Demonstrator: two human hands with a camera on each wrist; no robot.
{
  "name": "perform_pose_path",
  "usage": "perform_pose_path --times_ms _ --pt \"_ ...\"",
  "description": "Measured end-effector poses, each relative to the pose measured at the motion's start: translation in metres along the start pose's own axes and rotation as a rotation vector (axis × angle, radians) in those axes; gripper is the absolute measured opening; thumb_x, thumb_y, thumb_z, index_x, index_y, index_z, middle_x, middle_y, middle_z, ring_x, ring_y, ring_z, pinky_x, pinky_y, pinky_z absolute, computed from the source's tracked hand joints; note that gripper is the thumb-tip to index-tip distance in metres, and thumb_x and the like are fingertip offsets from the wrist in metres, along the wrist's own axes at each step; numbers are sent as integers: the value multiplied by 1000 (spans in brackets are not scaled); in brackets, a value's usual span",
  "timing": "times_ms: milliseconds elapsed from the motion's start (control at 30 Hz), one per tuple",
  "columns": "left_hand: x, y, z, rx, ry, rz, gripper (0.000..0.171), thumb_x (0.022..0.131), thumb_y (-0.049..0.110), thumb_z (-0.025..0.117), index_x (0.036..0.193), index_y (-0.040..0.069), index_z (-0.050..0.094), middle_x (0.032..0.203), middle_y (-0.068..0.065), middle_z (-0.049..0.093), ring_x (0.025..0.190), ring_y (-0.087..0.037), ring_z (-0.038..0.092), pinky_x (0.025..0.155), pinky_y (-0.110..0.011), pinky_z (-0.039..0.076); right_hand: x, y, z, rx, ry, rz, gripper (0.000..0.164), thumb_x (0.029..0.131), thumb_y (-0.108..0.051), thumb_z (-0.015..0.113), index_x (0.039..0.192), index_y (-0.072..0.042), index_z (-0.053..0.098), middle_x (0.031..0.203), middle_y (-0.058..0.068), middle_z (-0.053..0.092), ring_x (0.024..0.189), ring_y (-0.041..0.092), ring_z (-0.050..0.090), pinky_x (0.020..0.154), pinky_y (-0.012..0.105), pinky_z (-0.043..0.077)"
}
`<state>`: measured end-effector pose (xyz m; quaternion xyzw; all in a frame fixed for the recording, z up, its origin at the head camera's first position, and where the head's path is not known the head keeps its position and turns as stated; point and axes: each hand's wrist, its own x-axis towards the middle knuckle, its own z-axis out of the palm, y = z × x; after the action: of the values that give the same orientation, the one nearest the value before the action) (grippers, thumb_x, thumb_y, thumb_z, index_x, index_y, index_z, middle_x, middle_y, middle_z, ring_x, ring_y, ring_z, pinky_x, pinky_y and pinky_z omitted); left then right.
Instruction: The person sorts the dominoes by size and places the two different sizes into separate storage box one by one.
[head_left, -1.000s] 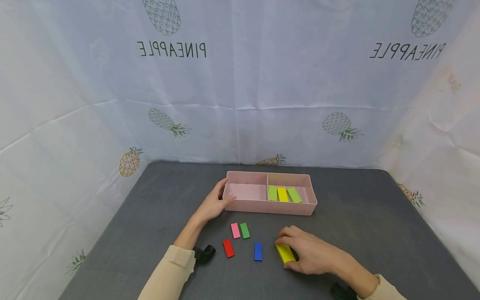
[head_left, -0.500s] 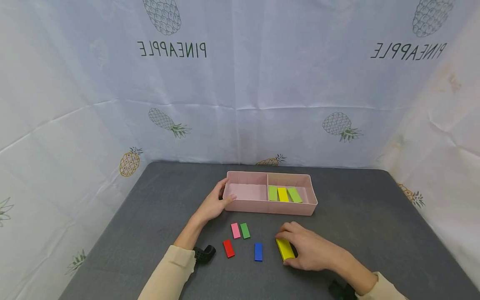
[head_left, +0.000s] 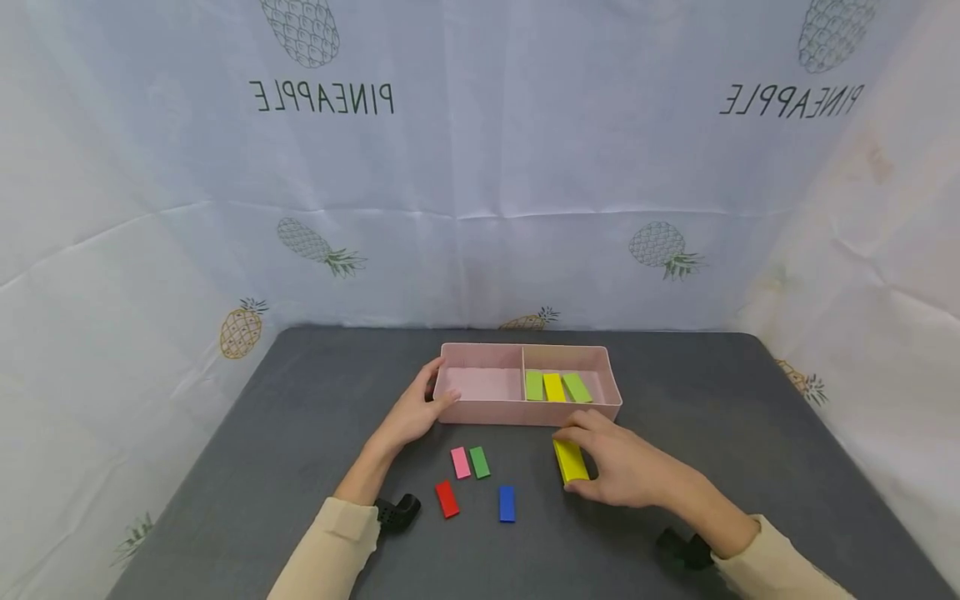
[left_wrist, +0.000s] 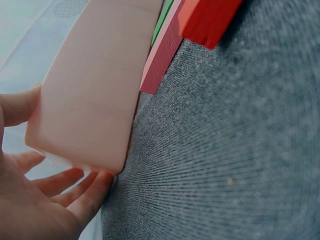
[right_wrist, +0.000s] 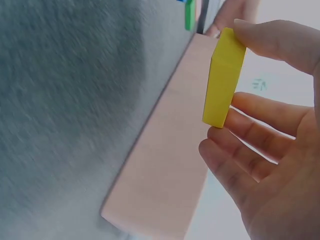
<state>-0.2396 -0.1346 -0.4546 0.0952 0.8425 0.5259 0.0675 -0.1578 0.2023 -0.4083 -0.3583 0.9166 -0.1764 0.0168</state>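
Note:
Between the thumb and fingertips of my right hand (head_left: 633, 467), a yellow block (head_left: 571, 461) is pinched just in front of the pink divided box (head_left: 495, 412). The right wrist view shows this yellow block (right_wrist: 223, 80) lifted clear of the table. My left hand (head_left: 411, 412) holds the left end of the box, thumb at its front side and fingers round the end wall; the left wrist view shows the fingertips (left_wrist: 102, 182) against that wall. Inside the right compartment lie a yellow block (head_left: 553, 387) and two lime green blocks, one beside the divider (head_left: 522, 375).
On the dark grey table (head_left: 337, 358), nearer than the box, lie a pink block (head_left: 461, 462), a green block (head_left: 479, 462), a red block (head_left: 447, 499) and a blue block (head_left: 507, 504). A pineapple-print cloth (head_left: 480, 150) hangs behind and at both sides.
My right hand has raised the yellow block and carried it forward, close to the box's front wall. The left hand stays on the box. The head view has shifted slightly.

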Motion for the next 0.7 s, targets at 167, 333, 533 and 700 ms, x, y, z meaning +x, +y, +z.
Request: perform_pose_path --times_ms 167,333,533,700 --pt "0 -1 1 -3 -1 1 76 100 29 65 162 13 23 162 -20 29 145 -45 34 110 -63 35 0 2 -11 -38 30 6 55 82 -30 85 129 -8 66 126 -3 57 112 16 54 92 39 53" --pt "0 -2 2 0 5 -1 76 100 29 65 162 14 24 162 -20 29 145 -45 34 110 -62 35 4 6 -22 -65 51 10 57 81 -29 86 129 -7 66 124 -1 57 107 15 55 89 37 54" --pt "1 -2 3 6 11 -10 76 100 30 66 162 14 25 162 -19 29 145 -45 34 109 -62 36 12 12 -35 -124 59 -12 60 80 -30 87 129 -5 65 121 1 57 104 15 54 85 34 56" --pt "2 -2 2 8 16 -15 75 100 30 65 161 16 25 162 -19 30 145 -45 34 109 -63 36 20 15 -45 -140 65 -26 59 79 -30 87 128 -4 65 120 2 57 106 17 53 88 35 55"
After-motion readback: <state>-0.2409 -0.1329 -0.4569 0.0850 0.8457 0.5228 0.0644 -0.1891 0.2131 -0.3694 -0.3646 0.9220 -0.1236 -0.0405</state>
